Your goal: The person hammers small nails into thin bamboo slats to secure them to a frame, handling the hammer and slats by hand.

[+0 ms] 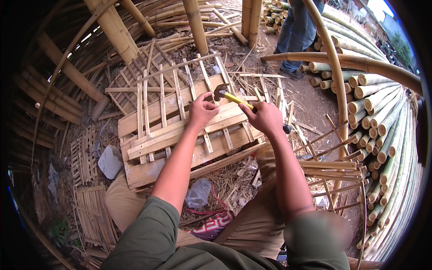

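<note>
My right hand (263, 118) is wrapped round a claw hammer (233, 97) with a yellow and black handle. The hammer's dark head is raised just beside the fingers of my left hand (202, 111). That hand's thumb and fingers are curled together in a pinch; whatever they hold is too small to make out. Beneath both hands lies a slatted frame of thin bamboo strips (163, 101), crossed by a pale wooden bar (157, 140). The frame rests on a low bench of wide planks (148, 173) before my knees.
Cut bamboo poles (382, 121) are stacked high at the right, behind a curved bamboo rail (338, 90). A person in jeans (297, 31) stands at the back. Bamboo posts (195, 27) rise beyond the bench. A grey block (110, 162) and slatted panels (92, 211) lie left.
</note>
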Demonstrator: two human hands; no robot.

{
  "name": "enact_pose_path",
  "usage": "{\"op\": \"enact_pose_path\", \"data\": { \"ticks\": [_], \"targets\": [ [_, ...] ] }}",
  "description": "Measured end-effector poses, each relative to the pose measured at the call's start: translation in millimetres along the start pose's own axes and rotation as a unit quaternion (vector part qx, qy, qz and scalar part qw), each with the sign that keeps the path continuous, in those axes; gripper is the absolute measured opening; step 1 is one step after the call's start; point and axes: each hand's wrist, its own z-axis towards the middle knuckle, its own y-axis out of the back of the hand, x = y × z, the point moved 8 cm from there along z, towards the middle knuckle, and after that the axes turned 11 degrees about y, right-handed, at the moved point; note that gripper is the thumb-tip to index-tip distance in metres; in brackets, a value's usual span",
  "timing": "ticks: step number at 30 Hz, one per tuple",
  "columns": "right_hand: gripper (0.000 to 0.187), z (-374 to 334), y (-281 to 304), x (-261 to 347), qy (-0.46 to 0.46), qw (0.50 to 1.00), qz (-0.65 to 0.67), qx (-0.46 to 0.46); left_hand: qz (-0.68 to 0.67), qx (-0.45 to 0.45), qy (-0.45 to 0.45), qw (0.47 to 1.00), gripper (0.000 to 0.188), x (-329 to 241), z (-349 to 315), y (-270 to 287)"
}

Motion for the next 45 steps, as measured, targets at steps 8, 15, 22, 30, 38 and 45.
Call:
{"op": "enact_pose_path", "data": {
  "ticks": [8,15,22,30,38,45],
  "targets": [
    [0.066,-2,-4,0,0.020,1.000,-0.004,-0.009,0.016,-0.007,-0.013,1.000,0.066,-2,0,0],
    [0.064,-3,-11,-5,0.037,0.999,-0.024,-0.026,0.040,-0.003,-0.026,0.999,0.066,-6,1,1],
    [0.064,-6,2,1,0.052,0.995,0.062,-0.066,0.034,-0.012,-0.022,0.999,0.065,-9,-2,-1],
    [0.065,-12,2,3,0.034,0.997,0.064,-0.036,0.036,-0.017,-0.029,0.999,0.064,-7,-3,-1],
    [0.066,-7,-8,-7,0.002,1.000,0.013,0.005,0.003,0.018,-0.014,1.000,0.059,1,3,-3],
    [0.067,-12,-3,-7,-0.005,1.000,0.021,0.015,0.108,-0.060,-0.132,0.983,0.021,-13,-7,1]
  ]
}}
